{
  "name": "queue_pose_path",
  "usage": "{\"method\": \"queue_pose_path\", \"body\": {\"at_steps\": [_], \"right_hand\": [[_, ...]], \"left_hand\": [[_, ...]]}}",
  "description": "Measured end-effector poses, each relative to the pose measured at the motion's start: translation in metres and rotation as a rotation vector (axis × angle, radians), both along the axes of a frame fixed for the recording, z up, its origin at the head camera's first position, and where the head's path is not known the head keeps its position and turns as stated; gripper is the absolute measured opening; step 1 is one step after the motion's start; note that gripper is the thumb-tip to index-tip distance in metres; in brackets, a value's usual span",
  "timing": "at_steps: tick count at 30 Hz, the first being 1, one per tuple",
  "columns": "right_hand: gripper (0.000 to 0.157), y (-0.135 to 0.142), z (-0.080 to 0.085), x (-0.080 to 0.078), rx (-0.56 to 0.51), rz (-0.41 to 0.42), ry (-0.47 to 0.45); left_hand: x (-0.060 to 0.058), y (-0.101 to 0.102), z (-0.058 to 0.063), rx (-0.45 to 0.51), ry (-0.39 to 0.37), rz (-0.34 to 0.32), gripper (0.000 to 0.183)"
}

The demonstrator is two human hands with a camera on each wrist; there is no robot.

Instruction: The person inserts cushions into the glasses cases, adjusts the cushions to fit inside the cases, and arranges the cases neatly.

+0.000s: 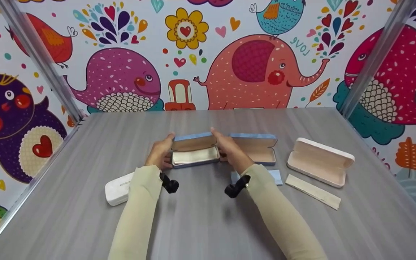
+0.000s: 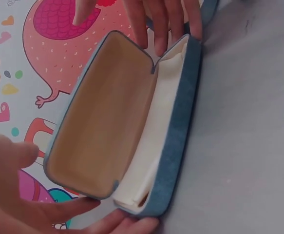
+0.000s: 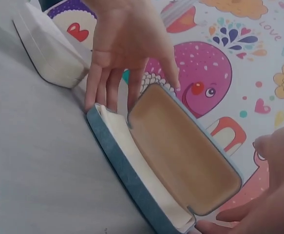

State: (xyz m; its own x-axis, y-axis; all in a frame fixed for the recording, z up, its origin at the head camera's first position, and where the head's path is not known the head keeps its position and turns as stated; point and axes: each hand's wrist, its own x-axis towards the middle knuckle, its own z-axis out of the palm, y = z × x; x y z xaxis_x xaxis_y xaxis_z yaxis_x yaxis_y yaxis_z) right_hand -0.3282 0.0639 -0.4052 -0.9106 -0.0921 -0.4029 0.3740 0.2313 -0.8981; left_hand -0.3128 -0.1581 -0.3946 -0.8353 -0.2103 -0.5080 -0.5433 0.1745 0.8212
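Observation:
An open blue glasses case with a tan lining stands between the two hands in the head view. Its lid leans back, and a folded cream cloth lies in the base. My left hand touches the case's left end with fairly straight fingers, its thumb apart near the lid. At the opposite end is my right hand, also with extended fingers against the base. In the left wrist view the blue base rests on the table, and the right wrist view shows the same cloth inside.
Right of the hands stands a second open blue case, with a light blue cloth before it. Farther right are an open white case and a folded cream cloth. A closed white case lies partly behind the left forearm.

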Motion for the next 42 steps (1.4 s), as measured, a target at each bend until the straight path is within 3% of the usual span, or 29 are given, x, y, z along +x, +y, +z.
{"method": "queue_pose_path", "body": {"at_steps": [8,14,24,32,42], "right_hand": [[0.084,-0.008,-0.002,-0.005,0.043,-0.010,-0.015],[0.079,-0.013,-0.003,-0.011,0.118,-0.096,-0.012],[0.072,-0.012,-0.001,-0.016,0.166,-0.100,0.019],[0.067,-0.006,0.001,-0.015,0.110,-0.095,0.016],[0.058,0.000,0.000,-0.011,0.018,-0.079,-0.006]], "left_hand": [[0.002,0.000,-0.001,0.043,0.040,0.021,0.081],[0.005,-0.003,-0.001,0.048,0.071,-0.002,0.084],[0.000,-0.004,-0.003,0.007,0.052,0.024,0.084],[-0.003,-0.003,-0.004,-0.027,0.027,0.007,0.083],[-0.005,-0.004,-0.004,-0.052,0.004,0.042,0.085]]}}
